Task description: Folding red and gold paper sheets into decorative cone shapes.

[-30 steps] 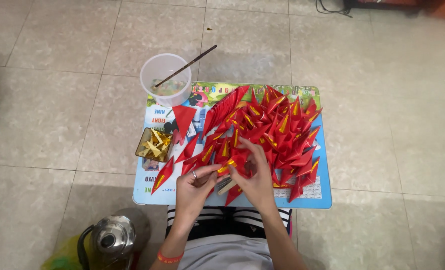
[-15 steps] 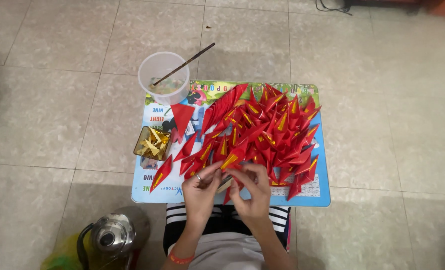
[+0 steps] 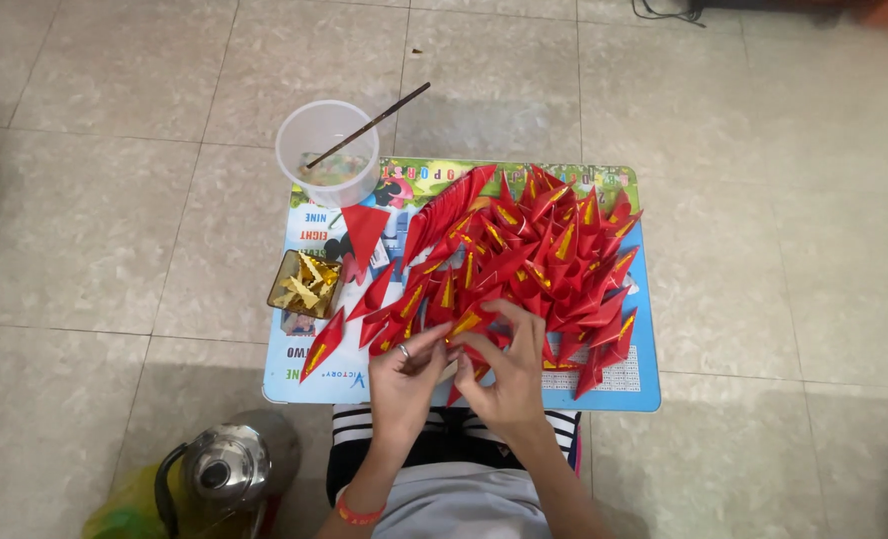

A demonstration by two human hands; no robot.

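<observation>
Both hands, left hand [image 3: 405, 374] and right hand [image 3: 504, 374], pinch one red-and-yellow folded paper piece [image 3: 464, 324] at lower centre, we note. Red paper pile [image 3: 534, 255] fills the small table [image 3: 623, 394]; plastic cup [image 3: 326, 150] upper left.

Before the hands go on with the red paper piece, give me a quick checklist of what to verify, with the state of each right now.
1. Both hands on the piece: left hand and right hand meet on one red folded paper piece at the near edge of the table. Ok.
2. Firm pinch: fingers cover the contact. Cannot tell.
3. Pile of red pieces stays on the table; none hang over the edge. Ok.
4. Small tray of gold bits upright, left of the pile, apart from the hands. Ok.
5. Clear cup with its stick upright at the far left corner, partly overhanging the edge. Not ok.
</observation>
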